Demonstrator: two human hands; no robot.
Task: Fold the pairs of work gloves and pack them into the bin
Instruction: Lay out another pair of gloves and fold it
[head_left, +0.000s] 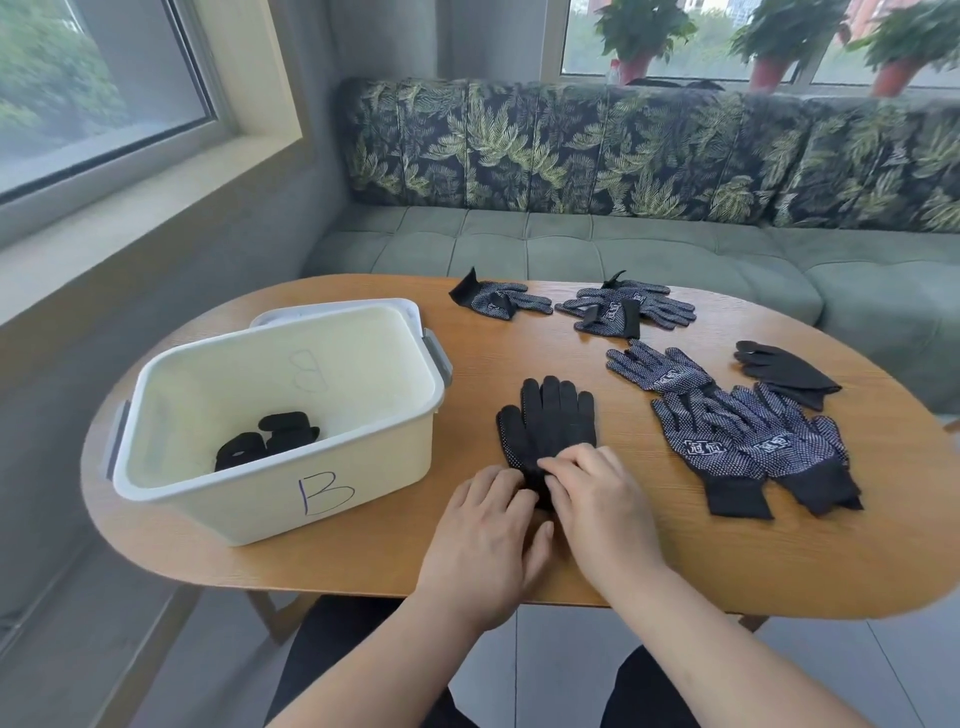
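Observation:
A black work glove pair (550, 421) lies stacked on the wooden table (597, 551), fingers pointing away from me. My left hand (485, 540) and my right hand (597, 499) both pinch its cuff at the near end, and the cuff is mostly hidden under them. The cream bin marked B (291, 499) stands to the left, with a folded black glove bundle (267, 439) on its floor. Dotted blue gloves (748, 436) lie flat to the right.
More gloves lie further back: a dotted one (498, 299), a dotted heap (628, 309), another dotted one (657, 366) and a plain black one (784, 371). The bin's lid (415, 309) sits under the bin. A green sofa (623, 244) runs behind the table.

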